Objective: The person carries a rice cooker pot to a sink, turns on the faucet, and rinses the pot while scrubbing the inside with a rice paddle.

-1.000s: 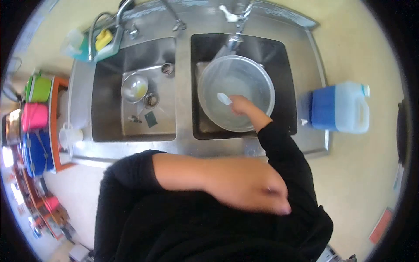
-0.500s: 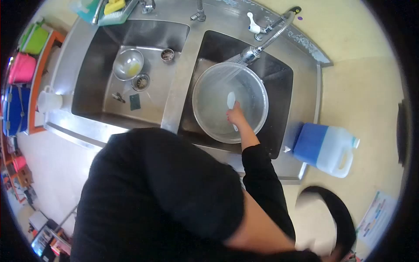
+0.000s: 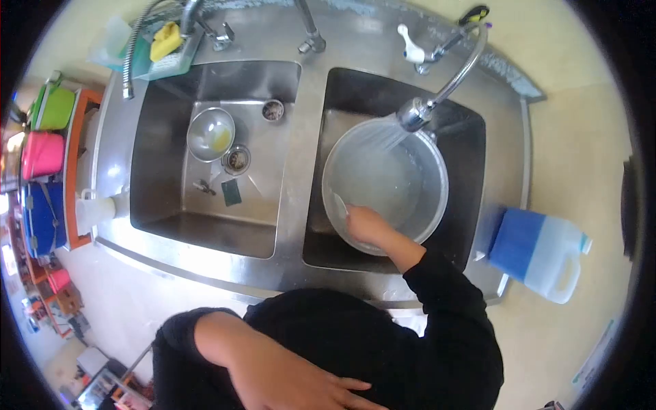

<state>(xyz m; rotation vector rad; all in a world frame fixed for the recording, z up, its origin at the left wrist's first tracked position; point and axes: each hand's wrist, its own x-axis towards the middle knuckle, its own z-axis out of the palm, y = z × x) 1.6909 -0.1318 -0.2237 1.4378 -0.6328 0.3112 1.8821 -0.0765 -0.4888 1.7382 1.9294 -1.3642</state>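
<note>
My right hand (image 3: pixel 369 226) is closed on a white spatula (image 3: pixel 339 204) with a paddle-like blade, at the near left inner wall of a large translucent tub (image 3: pixel 441 174). The fingers partly hide the spatula's handle. Cloudy water fills part of the tub, which stands in the right sink basin (image 3: pixel 471 157). From above, a spray faucet head (image 3: pixel 413 114) pours water into it. My left hand (image 3: pixel 294 376) lies low before my dark clothing, its fingers stretched out and holding nothing.
In the left basin (image 3: pixel 205 236) are a metal bowl (image 3: pixel 211 134) with yellowish residue, a green scouring pad (image 3: pixel 231 193) and drain strainers. A blue-and-white jug (image 3: pixel 540 254) stands to the right. A yellow sponge (image 3: pixel 166 41) lies in a rack at the back left.
The spatula and my right hand have moved from the tub's middle to its near left wall. My left arm has come back from the lower right to my front. The view has shifted.
</note>
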